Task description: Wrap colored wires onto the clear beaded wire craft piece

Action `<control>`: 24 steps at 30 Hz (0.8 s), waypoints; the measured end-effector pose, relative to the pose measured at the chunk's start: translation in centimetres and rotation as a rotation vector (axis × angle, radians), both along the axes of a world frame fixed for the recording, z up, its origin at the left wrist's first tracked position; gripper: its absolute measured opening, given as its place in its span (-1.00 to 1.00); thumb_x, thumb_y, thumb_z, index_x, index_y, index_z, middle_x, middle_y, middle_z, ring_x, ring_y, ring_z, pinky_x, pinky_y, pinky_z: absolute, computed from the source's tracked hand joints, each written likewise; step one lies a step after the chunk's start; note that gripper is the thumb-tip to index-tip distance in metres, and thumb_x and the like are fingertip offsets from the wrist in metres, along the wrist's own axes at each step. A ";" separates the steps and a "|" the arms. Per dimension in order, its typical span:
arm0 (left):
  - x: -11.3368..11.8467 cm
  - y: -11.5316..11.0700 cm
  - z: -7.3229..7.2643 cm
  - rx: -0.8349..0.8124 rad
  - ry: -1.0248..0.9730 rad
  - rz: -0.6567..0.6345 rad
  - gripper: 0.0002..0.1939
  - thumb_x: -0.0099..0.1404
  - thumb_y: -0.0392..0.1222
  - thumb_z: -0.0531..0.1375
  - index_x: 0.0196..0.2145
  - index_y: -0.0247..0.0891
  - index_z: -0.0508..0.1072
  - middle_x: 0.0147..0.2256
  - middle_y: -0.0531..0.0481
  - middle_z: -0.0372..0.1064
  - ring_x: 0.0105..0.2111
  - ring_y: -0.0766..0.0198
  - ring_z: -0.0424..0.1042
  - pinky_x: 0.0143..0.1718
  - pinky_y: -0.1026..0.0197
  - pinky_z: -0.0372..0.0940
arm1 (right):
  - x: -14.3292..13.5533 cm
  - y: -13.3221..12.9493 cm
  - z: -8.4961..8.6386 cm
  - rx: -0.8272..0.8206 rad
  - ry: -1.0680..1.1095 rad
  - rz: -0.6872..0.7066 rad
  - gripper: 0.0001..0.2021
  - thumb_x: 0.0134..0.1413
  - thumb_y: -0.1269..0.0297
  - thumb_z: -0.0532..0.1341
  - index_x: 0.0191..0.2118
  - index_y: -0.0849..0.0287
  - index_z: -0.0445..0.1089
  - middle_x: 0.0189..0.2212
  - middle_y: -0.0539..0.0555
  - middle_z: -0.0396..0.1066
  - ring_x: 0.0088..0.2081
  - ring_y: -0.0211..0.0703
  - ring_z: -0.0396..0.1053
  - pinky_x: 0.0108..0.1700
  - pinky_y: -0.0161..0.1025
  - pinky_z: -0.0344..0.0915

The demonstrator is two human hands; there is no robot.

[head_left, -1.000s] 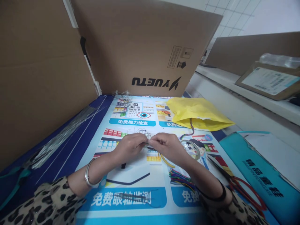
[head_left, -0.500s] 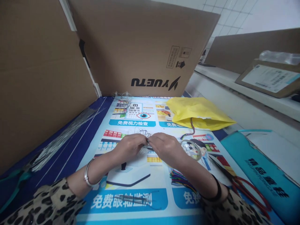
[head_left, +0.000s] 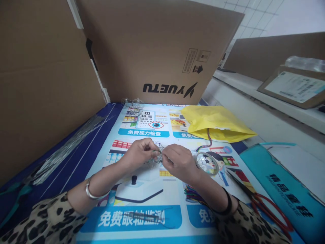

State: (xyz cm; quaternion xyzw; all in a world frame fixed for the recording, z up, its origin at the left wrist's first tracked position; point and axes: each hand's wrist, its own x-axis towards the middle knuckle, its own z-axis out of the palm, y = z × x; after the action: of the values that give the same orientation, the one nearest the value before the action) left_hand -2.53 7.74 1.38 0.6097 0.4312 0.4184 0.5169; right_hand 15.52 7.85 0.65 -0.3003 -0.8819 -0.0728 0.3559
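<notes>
"Left hand (head_left: 142,154) and right hand (head_left: 179,161) had come slightly apart since the earlier frame, the left with its knuckles lifted. What lay around them?"

"Largest was the cardboard panel (head_left: 152,40), standing behind. Then came the printed sheet (head_left: 142,186) beneath the hands, and the yellow bag (head_left: 215,122) farther back on the right. Smaller again, the scissors (head_left: 251,195) lay beyond the right forearm."

"And the fingers?"

"On the left, thumb and forefinger nearly met, apparently pinching the wire piece (head_left: 154,165). Those of the right hand were curled close together at its other side; their exact contact was hidden."

"So it sat between the hands?"

"Yes, over the middle of the sheet. Its fine loops looked easily bent, so one pinch was best kept steady while the other worked close to it, with gentle tension and no crushing."
</notes>
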 end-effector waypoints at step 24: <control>-0.5 0.2 -0.7 0.666 0.359 0.047 -0.83 0.12 -0.48 0.06 -0.49 -0.25 0.29 -0.40 0.02 0.40 -0.38 0.35 0.39 -0.36 0.29 0.28 | -0.4 1.0 -0.7 -0.235 0.214 0.004 -0.81 0.13 0.43 0.11 -0.21 0.17 0.45 -0.35 0.12 0.51 -0.28 -0.14 0.43 -0.20 -0.18 0.40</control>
State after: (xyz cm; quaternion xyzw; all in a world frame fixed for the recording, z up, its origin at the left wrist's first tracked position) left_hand -3.01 7.92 0.70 0.7980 0.3692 0.4338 0.1968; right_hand 15.10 8.89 -0.03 -0.3443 -0.8420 0.0640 0.4103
